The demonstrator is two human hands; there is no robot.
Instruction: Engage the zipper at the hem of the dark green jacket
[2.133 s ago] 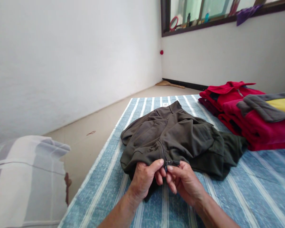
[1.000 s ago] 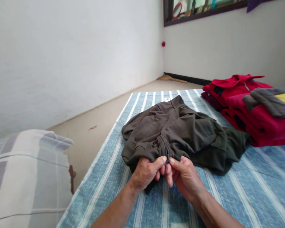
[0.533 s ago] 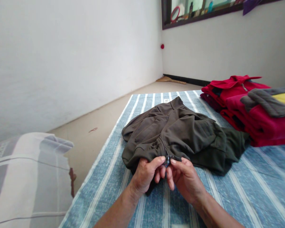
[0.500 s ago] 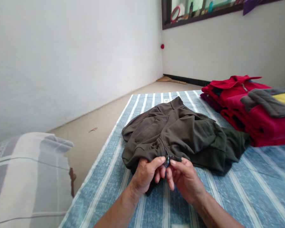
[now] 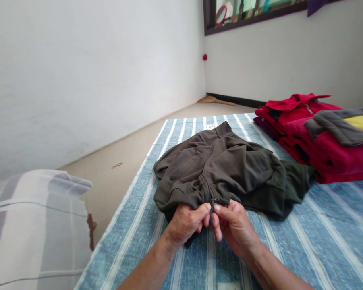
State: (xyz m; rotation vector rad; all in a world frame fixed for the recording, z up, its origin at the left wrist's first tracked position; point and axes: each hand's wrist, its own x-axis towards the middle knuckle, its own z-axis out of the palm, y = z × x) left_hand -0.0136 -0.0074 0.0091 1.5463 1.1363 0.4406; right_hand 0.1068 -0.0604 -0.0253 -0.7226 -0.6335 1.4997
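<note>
Presently, left hand [image 5: 185,222] and right hand [image 5: 235,225] pinch the olive jacket [image 5: 226,169] at its zipper's lower end [image 5: 212,204]. Red garments [image 5: 314,141] lie stacked at 2 o'clock.

Left hand [image 5: 185,222] thumb now closer to right hand [image 5: 234,227] at zip

The olive jacket [image 5: 226,169] is showing a smooth, matt knit cloth. The blue striped sheet [image 5: 320,233] is looking like coarse woven cotton. The red garments [image 5: 308,141], far right, are looking soft, fleecy and matt.
</note>
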